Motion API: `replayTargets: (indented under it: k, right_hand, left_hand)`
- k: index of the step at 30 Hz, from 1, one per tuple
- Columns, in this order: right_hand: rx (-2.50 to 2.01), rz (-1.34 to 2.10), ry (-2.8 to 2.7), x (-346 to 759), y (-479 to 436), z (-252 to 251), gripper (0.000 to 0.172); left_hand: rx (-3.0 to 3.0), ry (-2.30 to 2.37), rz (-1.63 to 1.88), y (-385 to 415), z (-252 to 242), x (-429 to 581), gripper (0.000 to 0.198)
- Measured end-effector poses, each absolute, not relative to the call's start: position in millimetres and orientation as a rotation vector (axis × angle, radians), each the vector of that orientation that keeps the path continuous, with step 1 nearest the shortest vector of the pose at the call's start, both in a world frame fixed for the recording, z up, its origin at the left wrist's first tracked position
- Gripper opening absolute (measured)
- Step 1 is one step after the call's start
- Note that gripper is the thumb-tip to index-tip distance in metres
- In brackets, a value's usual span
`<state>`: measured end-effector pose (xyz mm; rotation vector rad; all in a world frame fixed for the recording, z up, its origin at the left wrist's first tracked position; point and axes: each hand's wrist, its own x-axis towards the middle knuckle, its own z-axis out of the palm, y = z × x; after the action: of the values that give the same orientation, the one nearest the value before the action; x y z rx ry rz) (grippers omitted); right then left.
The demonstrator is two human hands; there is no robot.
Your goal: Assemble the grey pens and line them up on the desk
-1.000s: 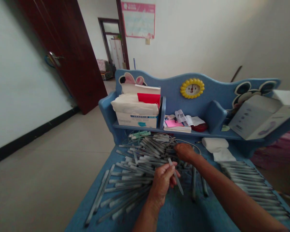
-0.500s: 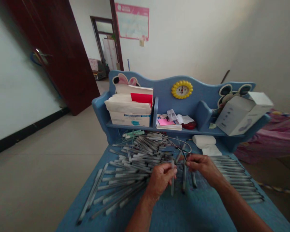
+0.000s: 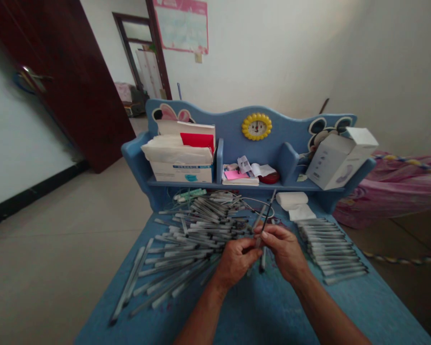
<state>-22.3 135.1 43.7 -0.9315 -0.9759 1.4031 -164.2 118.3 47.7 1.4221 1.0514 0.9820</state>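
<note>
My left hand [image 3: 234, 264] is closed on a translucent pen barrel [image 3: 258, 242], mostly hidden by the fingers. Right against it, my right hand [image 3: 286, 251] pinches a thin dark pen refill [image 3: 269, 210], which slants up and away. The lower end of the refill meets the barrel between my fingertips; whether it is inside, I cannot tell. Beyond and below the hands lie a few loose pen parts, among them a dark-tipped pen [image 3: 263, 262]. To the left spreads a big pile of greyish pen barrels [image 3: 179, 254].
A neat row of pens [image 3: 334, 249] lies at the right on the blue desk [image 3: 273, 316]. Behind are a white paper roll [image 3: 292, 199], a looped cable [image 3: 262, 201], and a shelf with a mask box [image 3: 183, 172], papers, a yellow clock [image 3: 256, 127] and a white carton [image 3: 332, 163].
My right hand has moved left with the refill and now meets my left hand at the barrel. The whole view has shifted slightly, so the desk appears further left.
</note>
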Motion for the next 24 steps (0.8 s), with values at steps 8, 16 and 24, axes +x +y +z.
replayTargets:
  k: [8,16,24]
  right_hand:
    - [-0.927,1.284,-1.121,-21,128,39,0.007]
    - [-0.904,1.128,-1.296,-10,124,40,0.007]
    - [-0.932,1.093,-1.401,-4,123,43,0.014]
  left_hand:
    - [1.590,0.978,1.059,117,50,-164,0.022]
    - [1.775,1.051,1.037,115,53,-161,0.021]
    - [1.739,1.066,1.078,113,52,-160,0.024]
